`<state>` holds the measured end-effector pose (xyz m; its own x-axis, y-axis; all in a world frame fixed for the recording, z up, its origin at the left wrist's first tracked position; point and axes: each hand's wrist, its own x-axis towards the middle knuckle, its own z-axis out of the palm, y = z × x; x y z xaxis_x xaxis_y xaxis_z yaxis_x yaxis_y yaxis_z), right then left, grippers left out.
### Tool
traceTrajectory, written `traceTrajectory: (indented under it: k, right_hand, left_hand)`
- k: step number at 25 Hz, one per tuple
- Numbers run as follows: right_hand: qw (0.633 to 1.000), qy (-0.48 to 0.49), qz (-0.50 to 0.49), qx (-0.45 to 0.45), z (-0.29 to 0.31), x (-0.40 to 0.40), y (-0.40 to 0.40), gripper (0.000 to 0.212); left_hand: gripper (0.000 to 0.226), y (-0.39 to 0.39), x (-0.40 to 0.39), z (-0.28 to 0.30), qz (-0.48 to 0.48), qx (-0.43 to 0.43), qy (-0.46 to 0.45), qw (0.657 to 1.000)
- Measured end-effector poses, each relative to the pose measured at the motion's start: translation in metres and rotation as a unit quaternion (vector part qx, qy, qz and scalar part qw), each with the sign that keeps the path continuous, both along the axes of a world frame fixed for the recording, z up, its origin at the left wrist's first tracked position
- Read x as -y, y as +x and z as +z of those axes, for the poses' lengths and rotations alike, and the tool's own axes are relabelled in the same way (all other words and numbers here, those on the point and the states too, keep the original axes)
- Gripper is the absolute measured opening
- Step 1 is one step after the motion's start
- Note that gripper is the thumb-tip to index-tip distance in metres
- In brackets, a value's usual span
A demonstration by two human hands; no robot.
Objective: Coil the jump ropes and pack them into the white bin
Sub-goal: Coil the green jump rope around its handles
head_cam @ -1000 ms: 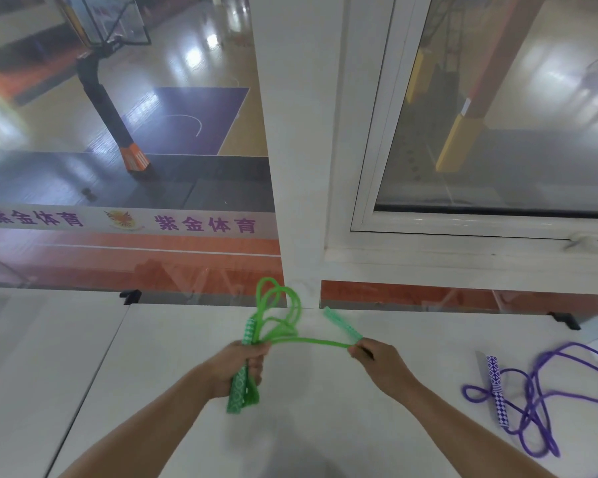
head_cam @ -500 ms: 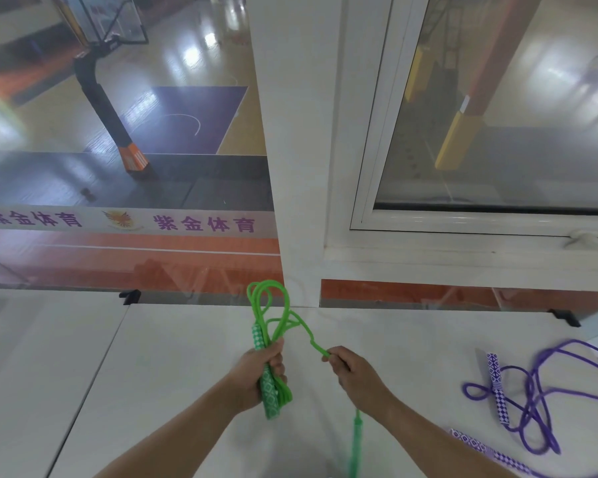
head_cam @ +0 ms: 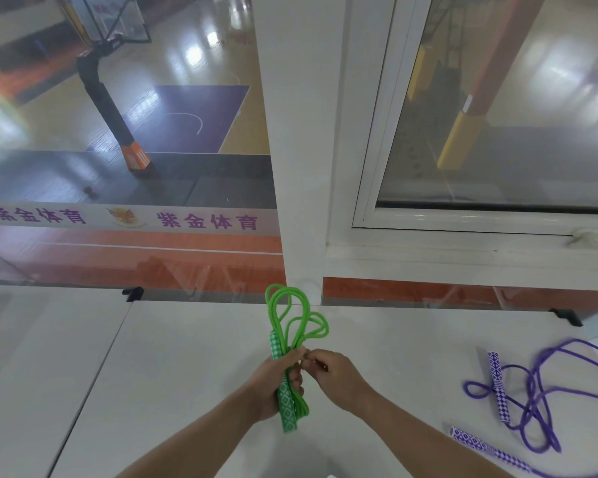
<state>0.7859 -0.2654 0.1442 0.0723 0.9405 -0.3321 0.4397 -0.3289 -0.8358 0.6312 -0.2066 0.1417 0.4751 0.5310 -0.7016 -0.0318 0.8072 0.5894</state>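
Note:
A green jump rope (head_cam: 292,319) is gathered into several loops that stand up from my left hand (head_cam: 278,382). That hand grips the bundle around its middle, together with a green patterned handle (head_cam: 286,407) that sticks out below the fist. My right hand (head_cam: 332,372) is pressed against the left one and pinches the cord at the bundle's middle. A purple jump rope (head_cam: 535,384) lies loose and uncoiled on the white table (head_cam: 173,374) at the right, its patterned handles beside it. No white bin is in view.
The table runs up to a glass wall and a white pillar (head_cam: 304,167) straight ahead, with a white window frame (head_cam: 463,229) at the right. Small black brackets (head_cam: 133,293) sit at the table's far edge.
My right hand came in from the right and now meets the left hand at the bundle. The second green handle, hanging below half a second ago, is no longer visible. The loops stand taller.

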Motion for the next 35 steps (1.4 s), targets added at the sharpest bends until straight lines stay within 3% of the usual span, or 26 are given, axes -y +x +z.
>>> traceTrajectory:
  k: [3, 7, 11, 16, 19, 22, 23, 25, 26, 29, 33, 35]
  right_hand:
    - [0.999, -0.019, 0.005, 0.028, 0.005, -0.003, 0.002, 0.029]
    - [0.999, -0.051, 0.009, -0.011, 0.007, 0.005, 0.014, 0.027]
    - [0.994, -0.082, 0.024, -0.064, 0.008, 0.012, 0.021, 0.022]
    - [0.992, -0.094, 0.081, -0.001, 0.007, 0.018, 0.030, 0.029]
    - [0.993, -0.086, 0.075, -0.017, 0.006, 0.023, 0.037, 0.026]
    - [0.990, -0.049, 0.121, 0.044, 0.014, 0.021, 0.039, 0.018]
    - [0.985, -0.024, 0.150, 0.076, 0.018, 0.018, 0.039, 0.017]
    - [0.969, 0.034, 0.199, 0.142, 0.034, 0.009, 0.039, 0.017]
    - [0.959, 0.061, 0.214, 0.173, 0.044, 0.003, 0.039, 0.018]
    - [0.938, 0.120, 0.233, 0.228, 0.073, -0.016, 0.043, 0.023]
    - [0.924, 0.123, 0.260, 0.252, 0.081, -0.032, 0.052, 0.024]
    - [0.928, 0.096, 0.269, 0.238, 0.078, -0.036, 0.057, 0.026]
  left_hand:
    - [0.021, 0.001, -0.004, 0.000, 0.016, 0.000, 0.006, 1.000]
    - [0.025, 0.000, -0.025, 0.006, 0.097, 0.004, -0.018, 0.995]
    - [0.020, -0.008, -0.050, 0.006, 0.185, 0.074, -0.058, 0.978]
    - [0.020, -0.006, -0.055, 0.013, 0.230, 0.138, -0.071, 0.961]
    - [0.020, -0.011, -0.058, 0.012, 0.233, 0.085, -0.066, 0.967]
    - [0.011, -0.014, -0.058, 0.008, 0.145, -0.103, 0.056, 0.982]
    - [0.009, -0.015, -0.058, 0.007, 0.070, -0.202, 0.136, 0.967]
    - [0.009, -0.018, -0.054, 0.006, -0.115, -0.368, 0.276, 0.880]
    - [0.008, -0.019, -0.052, 0.007, -0.192, -0.403, 0.307, 0.840]
    - [0.008, -0.020, -0.041, 0.013, -0.388, -0.401, 0.351, 0.752]
    - [0.021, -0.011, -0.025, 0.033, -0.573, -0.361, 0.484, 0.555]
    - [0.025, -0.004, -0.018, 0.045, -0.616, -0.339, 0.509, 0.496]
